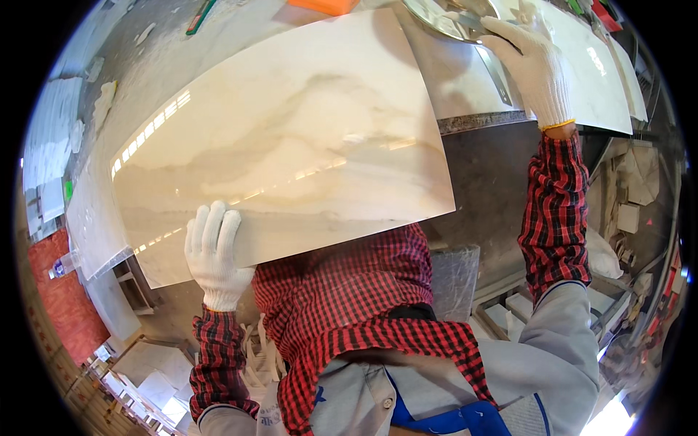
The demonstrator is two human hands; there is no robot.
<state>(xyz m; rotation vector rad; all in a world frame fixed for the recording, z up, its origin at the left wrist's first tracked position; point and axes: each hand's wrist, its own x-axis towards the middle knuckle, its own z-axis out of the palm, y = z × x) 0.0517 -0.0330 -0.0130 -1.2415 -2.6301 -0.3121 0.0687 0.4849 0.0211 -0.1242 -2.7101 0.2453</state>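
A large polished slab [291,138], cream with soft grey veining, lies in front of me with its near edge against my checked apron. Flat on its near left part rests my left hand [217,247] in a white knit glove, fingers stretched out and holding nothing. My right hand [536,73], gloved the same way, reaches to the far right. Its fingers close around what looks like a metal scraper [467,20], whose blade sits over a round shiny metal dish [429,22]. Below that hand a thin metal strip [496,76] lies on the surface; its upper end is hidden.
An orange container [323,6] and a green tool [200,17] lie beyond the slab. More pale slabs [603,80] stand at the right. On the left, a plastic bottle [64,265] rests near a red panel [65,305]. A gap shows the floor [483,182] right of the slab.
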